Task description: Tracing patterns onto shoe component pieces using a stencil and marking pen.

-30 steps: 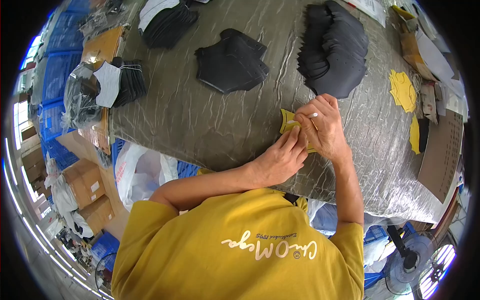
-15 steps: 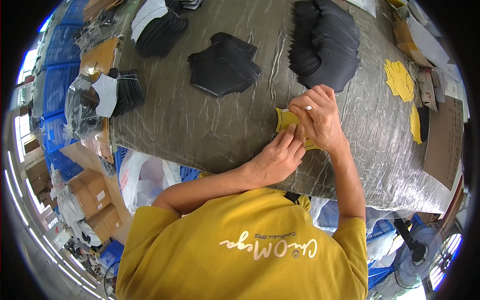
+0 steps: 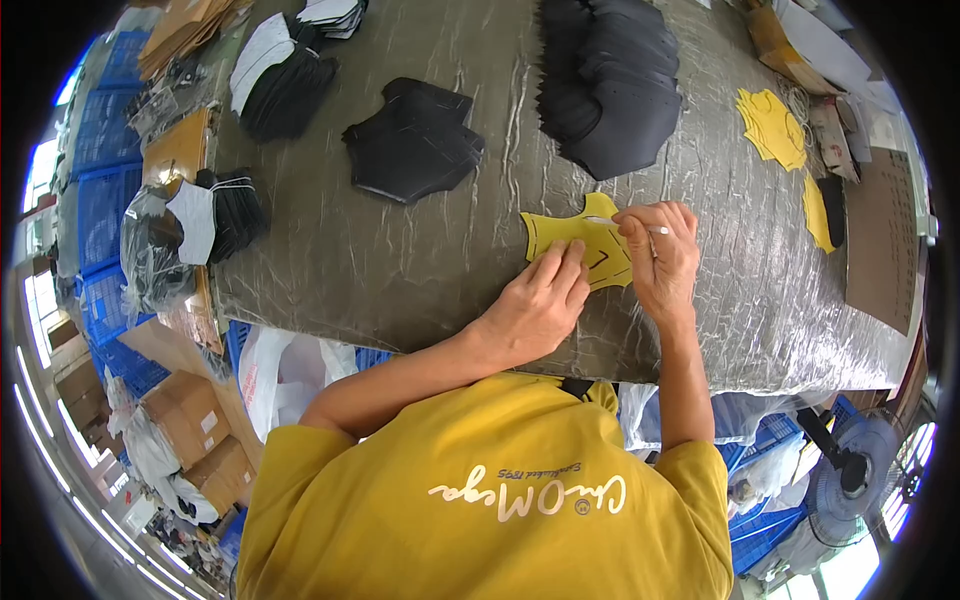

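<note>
Clock directions read from the yellow template (image 3: 607, 248), which lies flat on the worktop (image 3: 420, 270), near the person's edge. Template: thin, matte sheet, card or plastic (cannot tell which); concave edges, pointed corners, dark dashes along the margins and a dark V-shaped mark inside.

Left hand (image 3: 535, 313), between seven and eight o'clock: released, fingers bent and close together, tips resting on the template's lower left part. Right hand (image 3: 660, 258), at three: thumb and fingers pinch a slim white pen (image 3: 659, 230), smooth-barrelled, slanted, its tip over the template's upper part; contact too small to tell.

Worktop covering: clear film, creased and glossy over a dark grey-brown surface, glare strongest toward four.

Twelve: fanned stack of black cut pieces (image 3: 620, 115), smooth faces, edges layered into a jagged saw-tooth side. Ten: flatter pile of black panels (image 3: 415, 145), angular outline, overlapping. Nine, well apart: string-tied bundle (image 3: 235, 215), black layers standing on edge, a pale curved piece at its side. Two: yellow cut-outs (image 3: 773, 130), scalloped and loosely overlapped. Three, beyond the right hand: brown cardboard sheet (image 3: 880, 240), stiff and flat. Eight, below the worktop: crumpled white plastic bag (image 3: 285, 375).
</note>
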Tool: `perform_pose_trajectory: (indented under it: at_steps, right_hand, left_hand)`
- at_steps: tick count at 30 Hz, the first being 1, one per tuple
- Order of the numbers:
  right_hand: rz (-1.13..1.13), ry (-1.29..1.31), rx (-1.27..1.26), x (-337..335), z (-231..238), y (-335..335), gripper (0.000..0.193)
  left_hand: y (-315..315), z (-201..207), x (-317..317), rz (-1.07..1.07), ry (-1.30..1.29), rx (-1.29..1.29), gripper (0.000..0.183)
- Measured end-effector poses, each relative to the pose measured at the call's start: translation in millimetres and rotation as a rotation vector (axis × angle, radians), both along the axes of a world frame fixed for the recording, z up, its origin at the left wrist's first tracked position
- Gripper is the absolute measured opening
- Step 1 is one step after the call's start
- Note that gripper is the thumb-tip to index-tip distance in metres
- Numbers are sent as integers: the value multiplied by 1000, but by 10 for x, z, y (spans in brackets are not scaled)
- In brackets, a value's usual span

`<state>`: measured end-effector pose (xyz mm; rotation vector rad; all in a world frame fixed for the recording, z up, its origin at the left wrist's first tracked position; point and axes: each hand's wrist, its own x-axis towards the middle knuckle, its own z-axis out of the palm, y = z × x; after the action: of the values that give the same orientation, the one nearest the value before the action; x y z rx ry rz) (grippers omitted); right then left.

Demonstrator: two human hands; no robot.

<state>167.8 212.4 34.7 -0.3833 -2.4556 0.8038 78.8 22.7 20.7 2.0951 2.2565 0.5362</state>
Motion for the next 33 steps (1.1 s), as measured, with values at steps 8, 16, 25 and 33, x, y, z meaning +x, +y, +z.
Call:
perform_pose_trajectory:
  at_steps: [8,16,25,33]
  right_hand:
    - [-40,13,53,8,-23,-7,3]
    - [-100,-29,87,136,-8,7,3]
    - [-187,-18,105,475,-46,-87,5]
    - [-236,-66,131,720,27,-156,6]
  left_hand:
    - [5,49,-9,-9,-2,-29,42]
    - [9,27,8,10,-53,-27,43]
    - [5,49,4,17,-108,-57,45]
    - [-11,18,10,10,-108,-59,46]
